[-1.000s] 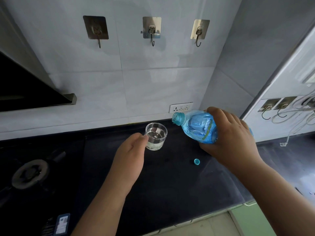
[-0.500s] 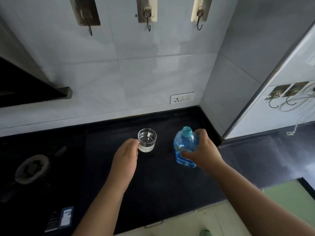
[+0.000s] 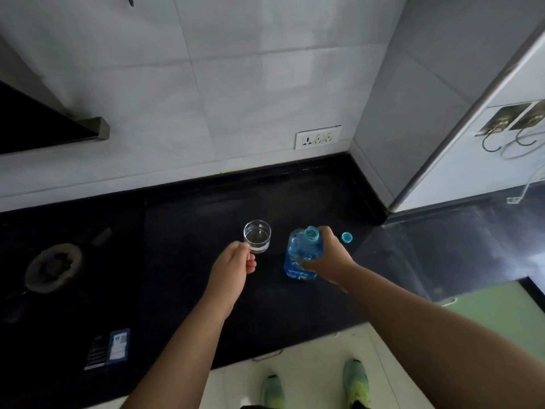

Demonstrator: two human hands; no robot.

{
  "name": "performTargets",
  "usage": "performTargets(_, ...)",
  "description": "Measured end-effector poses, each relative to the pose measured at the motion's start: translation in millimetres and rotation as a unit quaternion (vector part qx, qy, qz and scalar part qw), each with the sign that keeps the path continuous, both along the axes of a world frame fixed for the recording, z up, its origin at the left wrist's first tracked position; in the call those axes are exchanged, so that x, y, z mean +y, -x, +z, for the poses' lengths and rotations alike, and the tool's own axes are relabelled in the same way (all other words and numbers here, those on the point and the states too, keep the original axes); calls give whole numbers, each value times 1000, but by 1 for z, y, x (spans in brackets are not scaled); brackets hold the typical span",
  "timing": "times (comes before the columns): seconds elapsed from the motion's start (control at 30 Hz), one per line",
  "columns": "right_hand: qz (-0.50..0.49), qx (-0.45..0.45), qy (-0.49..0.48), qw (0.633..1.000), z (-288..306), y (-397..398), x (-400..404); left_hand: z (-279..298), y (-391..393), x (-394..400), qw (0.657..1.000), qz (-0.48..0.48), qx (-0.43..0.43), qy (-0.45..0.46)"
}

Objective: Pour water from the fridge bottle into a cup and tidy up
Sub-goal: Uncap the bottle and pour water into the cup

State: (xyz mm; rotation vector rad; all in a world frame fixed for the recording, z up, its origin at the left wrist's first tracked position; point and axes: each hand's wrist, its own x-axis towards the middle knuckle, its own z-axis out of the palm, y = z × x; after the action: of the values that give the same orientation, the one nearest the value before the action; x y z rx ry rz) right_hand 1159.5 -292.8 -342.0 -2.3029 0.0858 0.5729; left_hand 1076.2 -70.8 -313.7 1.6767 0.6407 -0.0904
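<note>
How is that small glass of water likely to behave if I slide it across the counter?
The glass looks short and wide, so it probably resists tipping. It holds water, so a quick push could slosh some out. The dark counter looks smooth, so it should slide easily; the left hand at its side could steady it.

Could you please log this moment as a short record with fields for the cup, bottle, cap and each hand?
cup: clear glass on the black counter, some water inside
bottle: blue bottle, upright on the counter, uncapped
cap: blue cap lying on the counter right of the bottle
left hand: left hand, fingers at the glass's near side
right hand: right hand, wrapped around the bottle
pour: looks finished
</note>
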Motion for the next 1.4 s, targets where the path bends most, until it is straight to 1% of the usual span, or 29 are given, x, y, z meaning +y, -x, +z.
performTargets(0.13,47,25,67,996,7,-13,2,-24,-5,-3,1000,-5,7,27)
performTargets(0.27,45,24,103,993,6,-14,5,-52,-17,0,997,-20,49,50)
performTargets(0.37,44,26,102,993,3,-15,5,-72,-28,0,995,-19,76,60)
performTargets(0.6,33,27,90,995,-1,-16,3,-107,-58,-3,984,9,131,122)
performTargets(0.77,24,22,82,996,-5,-15,2,-122,-76,-10,977,28,163,136)
performTargets(0.87,25,15,81,996,-7,-15,2,-127,-85,-13,976,29,175,127)
performTargets(1.1,34,14,87,996,-8,-16,0,-123,-91,-17,975,4,221,36)
performTargets(1.2,46,16,94,994,-7,-17,-1,-115,-88,-18,972,24,233,36)
performTargets(1.27,54,16,99,994,-7,-18,-2,-108,-81,-18,972,15,235,16)
performTargets(1.3,57,14,95,994,-7,-17,-3,-103,-75,-18,974,-14,223,-22)
performTargets(1.33,60,9,88,994,-8,-17,-4,-98,-69,-19,975,-59,197,-80)
performTargets(1.4,67,1,75,995,-10,-18,-7,-89,-57,-22,961,-154,116,-199)
